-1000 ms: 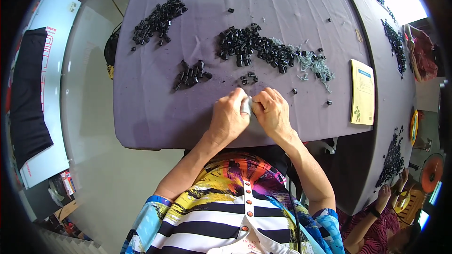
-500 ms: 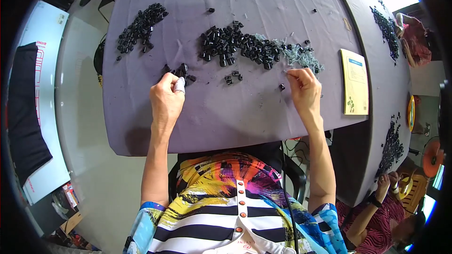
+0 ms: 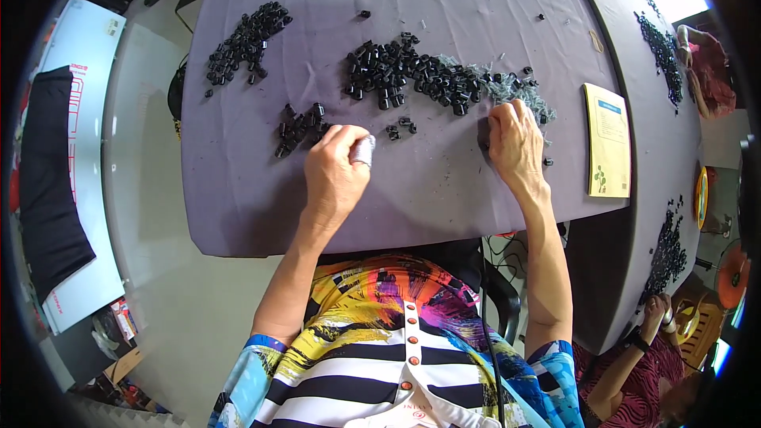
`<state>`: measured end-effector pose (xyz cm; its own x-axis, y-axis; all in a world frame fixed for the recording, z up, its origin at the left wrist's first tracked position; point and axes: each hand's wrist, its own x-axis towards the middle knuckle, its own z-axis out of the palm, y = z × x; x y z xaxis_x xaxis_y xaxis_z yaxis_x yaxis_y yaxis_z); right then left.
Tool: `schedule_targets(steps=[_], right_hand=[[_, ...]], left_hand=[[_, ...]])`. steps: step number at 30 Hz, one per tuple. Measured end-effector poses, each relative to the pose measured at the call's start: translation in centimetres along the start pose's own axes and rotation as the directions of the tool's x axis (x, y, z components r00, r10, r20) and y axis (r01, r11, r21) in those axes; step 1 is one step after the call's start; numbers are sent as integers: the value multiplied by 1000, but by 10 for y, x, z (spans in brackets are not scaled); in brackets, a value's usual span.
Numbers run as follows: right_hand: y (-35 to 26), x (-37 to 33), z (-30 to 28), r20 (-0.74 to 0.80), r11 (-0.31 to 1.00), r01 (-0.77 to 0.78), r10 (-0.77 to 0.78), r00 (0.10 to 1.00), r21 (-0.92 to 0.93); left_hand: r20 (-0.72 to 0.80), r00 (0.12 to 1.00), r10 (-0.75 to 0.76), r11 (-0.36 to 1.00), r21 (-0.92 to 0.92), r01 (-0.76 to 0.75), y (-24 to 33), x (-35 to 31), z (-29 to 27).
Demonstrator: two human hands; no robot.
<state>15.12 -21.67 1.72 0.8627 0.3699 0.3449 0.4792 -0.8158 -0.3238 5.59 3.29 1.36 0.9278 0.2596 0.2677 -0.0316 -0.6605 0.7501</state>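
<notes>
My left hand (image 3: pixel 338 170) is closed above the grey cloth, just right of a small group of black plastic caps (image 3: pixel 295 131). A pale wrap covers one of its digits, and whatever its fingers grip is hidden. Farther right, my right hand (image 3: pixel 517 147) has its fingers drawn together at the near edge of a heap of small translucent grey pins (image 3: pixel 515 87). What those fingers hold cannot be made out. A large pile of black caps (image 3: pixel 384 71) adjoins the pins on their left. Between my hands lie several loose caps (image 3: pixel 403 126).
Another pile of black caps (image 3: pixel 242 47) sits at the far left of the cloth-covered table (image 3: pixel 412 198). A yellow booklet (image 3: pixel 609 143) lies near the right edge. Beyond it, other people work at a second table (image 3: pixel 634 230) bearing more black pieces.
My left hand has moved right, away from the small group of caps, which now shows more fully. My right hand has shifted slightly farther out, toward the pins. The whole view has shifted a little.
</notes>
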Motion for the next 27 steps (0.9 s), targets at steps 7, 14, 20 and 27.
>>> schedule_targets(steps=[7, 14, 20, 27], right_hand=[[-6, -4, -5, -46, 991, -44, 50, 998, 123], [4, -4, -4, -95, 960, -41, 70, 993, 278], [-16, -7, -20, -27, 893, -155, 184, 983, 423], [-53, -25, -1, 24, 815, -84, 86, 996, 574]], left_hand=[[2, 994, 107, 994, 31, -107, 25, 8, 31], [31, 994, 101, 978, 182, -105, 34, 14, 49], [84, 986, 141, 968, 198, -155, 33, 12, 51], [55, 976, 210, 949, 230, -217, 32, 12, 55]])
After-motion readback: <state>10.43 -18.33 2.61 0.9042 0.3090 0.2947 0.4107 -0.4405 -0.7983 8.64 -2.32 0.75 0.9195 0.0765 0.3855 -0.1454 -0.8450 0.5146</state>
